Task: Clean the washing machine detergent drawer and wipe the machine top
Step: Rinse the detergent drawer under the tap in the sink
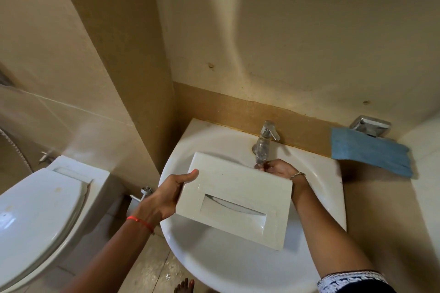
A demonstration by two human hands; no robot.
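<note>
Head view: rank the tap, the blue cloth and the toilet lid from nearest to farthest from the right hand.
1. Tap: the right hand pinches its spout.
2. Blue cloth: on the counter, to the right.
3. Toilet lid: far left, past the detergent drawer that the left hand grips.

detergent drawer (234, 200) | white, recessed-handle front up, tilted | over sink (328, 197) | left hand (166, 195) grips left edge

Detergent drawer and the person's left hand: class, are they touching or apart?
Touching. The head view shows the left hand gripping the detergent drawer at its left edge, thumb on its front panel.
</note>
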